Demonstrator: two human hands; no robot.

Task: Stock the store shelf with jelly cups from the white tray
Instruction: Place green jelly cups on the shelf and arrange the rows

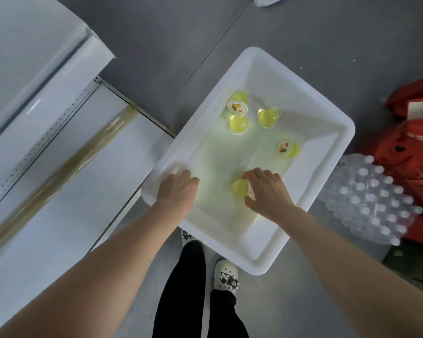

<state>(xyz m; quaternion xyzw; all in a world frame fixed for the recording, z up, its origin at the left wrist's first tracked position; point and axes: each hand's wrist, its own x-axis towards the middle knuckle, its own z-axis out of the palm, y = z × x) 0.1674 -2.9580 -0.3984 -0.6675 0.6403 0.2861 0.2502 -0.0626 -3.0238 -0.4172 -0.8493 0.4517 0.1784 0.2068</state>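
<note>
While your right hand [266, 191] curls half-closed round a yellow jelly cup [239, 187] low in the white tray [337, 132] at frame centre, pinch its sides, not the lid. Your left hand [178, 189] lies loose on the near rim, holding nothing I can see. Count: five cups, four waiting above. The shelf [66, 172] sits lower left.

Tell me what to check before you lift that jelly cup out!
1. Right hand grip closed round the yellow jelly cup: ok.
2. Left hand inside the white plastic tray, holding a cup: cannot tell.
3. Other yellow jelly cups lying apart from the grasped one: ok.
4. White metal store shelf bare where cups would go: ok.
5. Cup's lid sealed: cannot tell.
</note>
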